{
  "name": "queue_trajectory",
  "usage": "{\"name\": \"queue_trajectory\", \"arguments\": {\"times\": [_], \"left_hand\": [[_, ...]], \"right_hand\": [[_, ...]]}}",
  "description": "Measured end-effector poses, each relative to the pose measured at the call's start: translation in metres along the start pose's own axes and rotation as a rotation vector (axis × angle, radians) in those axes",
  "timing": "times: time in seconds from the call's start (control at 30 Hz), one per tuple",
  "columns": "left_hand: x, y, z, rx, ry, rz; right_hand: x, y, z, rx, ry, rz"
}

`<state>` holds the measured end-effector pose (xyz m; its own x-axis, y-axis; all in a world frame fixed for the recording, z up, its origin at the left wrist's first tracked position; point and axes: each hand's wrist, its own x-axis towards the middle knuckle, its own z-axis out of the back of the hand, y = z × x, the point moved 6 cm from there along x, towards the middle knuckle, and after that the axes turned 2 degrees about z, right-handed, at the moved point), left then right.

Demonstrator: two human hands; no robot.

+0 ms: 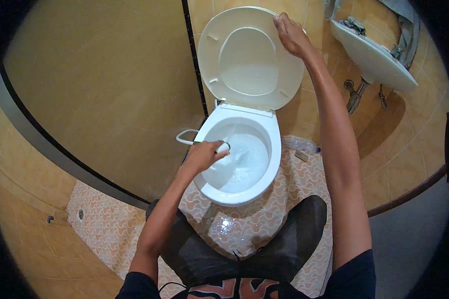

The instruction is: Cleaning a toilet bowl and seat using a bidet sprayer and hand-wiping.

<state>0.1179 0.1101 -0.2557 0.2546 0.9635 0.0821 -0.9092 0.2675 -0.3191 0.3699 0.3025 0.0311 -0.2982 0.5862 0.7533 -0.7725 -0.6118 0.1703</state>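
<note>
My left hand (204, 155) is closed around a white handheld bidet sprayer (223, 147), whose head is over the bowl of a white toilet (240, 199). The sprayer's white hose (183, 137) loops out to the left of the toilet. Water in the bowl looks stirred, and a faint spray seems to leave the sprayer head. At the upper right rim of the raised seat and lid (249, 88), my right hand (292, 33) grips the edge with its thumb on the near side.
A white washbasin (378, 56) is on the wall at upper right, with a pipe below. A clear plastic bottle (301, 144) lies right of the toilet. On the left stands a large brown partition (108, 93). The tiled floor (243, 228) looks wet before the toilet.
</note>
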Motion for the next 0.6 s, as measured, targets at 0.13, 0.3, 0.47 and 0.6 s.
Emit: {"name": "queue_trajectory", "arguments": {"times": [0.13, 0.3, 0.47, 0.6], "left_hand": [[-0.003, 0.023, 0.020, -0.234, -0.055, 0.099], [-0.019, 0.056, 0.027, -0.424, -0.019, 0.166], [-0.042, 0.081, 0.023, -0.449, 0.034, 0.220], [-0.065, 0.084, 0.015, -0.358, 0.015, 0.203]], "right_hand": [[-0.001, -0.002, -0.002, 0.020, -0.011, 0.018], [-0.003, -0.006, -0.002, 0.018, -0.064, 0.041], [-0.003, -0.005, -0.003, -0.013, -0.033, 0.033], [-0.005, 0.004, 0.005, -0.035, -0.044, -0.050]]}}
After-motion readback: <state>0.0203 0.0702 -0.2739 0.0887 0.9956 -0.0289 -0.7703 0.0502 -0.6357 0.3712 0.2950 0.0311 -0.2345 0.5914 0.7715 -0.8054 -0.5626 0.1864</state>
